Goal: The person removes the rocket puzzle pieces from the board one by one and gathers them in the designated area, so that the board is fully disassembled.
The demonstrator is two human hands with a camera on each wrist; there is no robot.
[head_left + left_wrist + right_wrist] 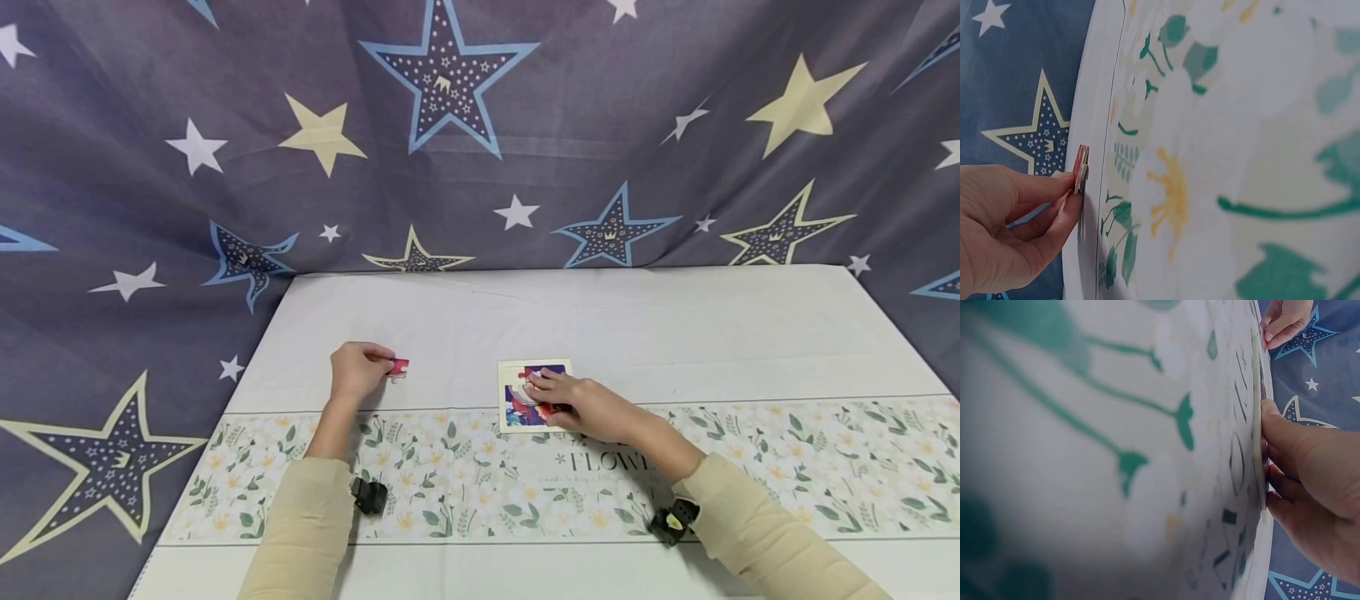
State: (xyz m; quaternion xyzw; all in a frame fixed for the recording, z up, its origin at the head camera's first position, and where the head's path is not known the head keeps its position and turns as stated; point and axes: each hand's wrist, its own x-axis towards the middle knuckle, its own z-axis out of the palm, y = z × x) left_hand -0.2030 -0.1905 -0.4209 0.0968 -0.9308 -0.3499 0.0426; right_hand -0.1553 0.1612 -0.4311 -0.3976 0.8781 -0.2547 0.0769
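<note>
A pink-red jigsaw puzzle piece [400, 367] is pinched between the thumb and fingers of my left hand [358, 368], left of the puzzle board. The left wrist view shows this jigsaw piece [1081, 169] edge-on at the fingertips. My right hand [592, 404] rests its fingertips on the square puzzle board [504, 417], which has a cream frame and a colourful, partly filled picture. Its fingers and palm cover the board's right part. From the right wrist, the thin edge of the puzzle board [1257, 425] shows beside the fingers of my right hand [1316, 469].
A white table [675, 325] carries a floral printed band [450, 475] with lettering across its middle. Behind and to the left hangs a dark star-patterned cloth [247, 75]. Small black devices [369, 496] are worn at both wrists.
</note>
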